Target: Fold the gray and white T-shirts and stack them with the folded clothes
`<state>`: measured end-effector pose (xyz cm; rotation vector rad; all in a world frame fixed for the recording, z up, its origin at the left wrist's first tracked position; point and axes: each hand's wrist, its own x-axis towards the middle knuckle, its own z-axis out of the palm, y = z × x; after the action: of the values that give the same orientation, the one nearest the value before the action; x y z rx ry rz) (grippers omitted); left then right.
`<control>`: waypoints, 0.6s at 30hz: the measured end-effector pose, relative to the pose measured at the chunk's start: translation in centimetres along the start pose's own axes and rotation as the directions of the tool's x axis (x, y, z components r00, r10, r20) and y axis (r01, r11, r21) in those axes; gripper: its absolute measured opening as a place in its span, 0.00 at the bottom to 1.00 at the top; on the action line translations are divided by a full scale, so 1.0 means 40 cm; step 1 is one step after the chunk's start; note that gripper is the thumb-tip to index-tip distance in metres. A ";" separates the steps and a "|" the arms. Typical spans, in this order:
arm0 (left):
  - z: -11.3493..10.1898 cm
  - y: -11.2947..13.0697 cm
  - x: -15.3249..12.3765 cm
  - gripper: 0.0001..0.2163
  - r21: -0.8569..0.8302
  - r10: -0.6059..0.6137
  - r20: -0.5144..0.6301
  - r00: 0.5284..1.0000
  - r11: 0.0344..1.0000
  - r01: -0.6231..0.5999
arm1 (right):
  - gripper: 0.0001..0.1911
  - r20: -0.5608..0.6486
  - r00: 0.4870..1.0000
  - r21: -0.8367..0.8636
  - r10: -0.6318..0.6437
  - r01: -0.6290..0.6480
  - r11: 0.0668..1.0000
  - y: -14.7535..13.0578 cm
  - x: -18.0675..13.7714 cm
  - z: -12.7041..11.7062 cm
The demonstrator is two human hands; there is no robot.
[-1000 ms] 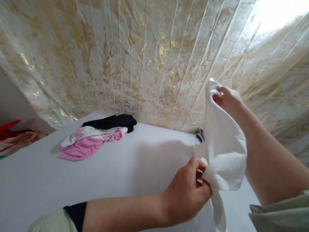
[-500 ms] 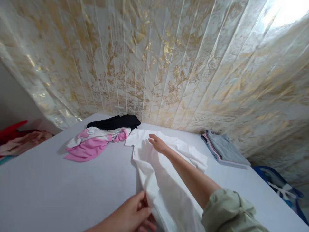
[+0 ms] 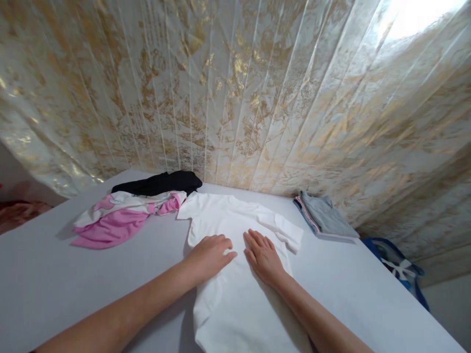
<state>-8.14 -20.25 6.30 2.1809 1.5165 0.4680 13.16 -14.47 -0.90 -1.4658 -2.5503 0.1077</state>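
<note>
A white short-sleeved T-shirt [image 3: 235, 309] lies spread on the white table, its collar toward the wall and its lower end running out of view at the bottom. My left hand [image 3: 211, 255] rests on the shirt's left half, thumb and fingers apart, holding nothing. To its right, my right hand [image 3: 263, 257] lies flat on the middle of the shirt with the fingers stretched out. The right sleeve is slightly creased, and the left sleeve touches the pink and white garment [image 3: 121, 220].
Behind the pink garment lies a black garment [image 3: 162, 183]. A folded stack of grey clothes [image 3: 327, 215] sits at the table's right back edge. Beyond that edge is a blue bag [image 3: 397, 264]. A gold-patterned curtain [image 3: 228, 98] hangs behind the white table [image 3: 147, 274].
My left hand has let go of the shirt's left edge and moved up onto the cloth. My right hand has drawn back to the middle. The shirt lies flatter, and the view has shifted right.
</note>
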 end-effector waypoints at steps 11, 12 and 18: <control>-0.100 -0.044 -0.091 0.26 0.302 -0.424 0.298 0.855 0.892 0.337 | 0.27 0.064 0.995 0.019 -0.074 0.073 0.997 0.003 -0.109 -0.025; -0.108 -0.042 -0.079 0.24 0.338 -0.431 0.273 0.860 0.880 0.334 | 0.27 0.068 0.993 0.025 -0.091 0.090 0.996 0.003 -0.116 -0.025; -0.071 -0.070 0.119 0.18 0.367 -0.111 -0.051 0.993 0.922 0.122 | 0.22 -0.021 0.998 0.061 -0.066 0.068 0.996 0.053 -0.094 -0.046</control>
<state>-10.19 -14.48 7.34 2.3461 1.8641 0.1851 17.21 -16.71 0.07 -1.3515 -2.5544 0.1603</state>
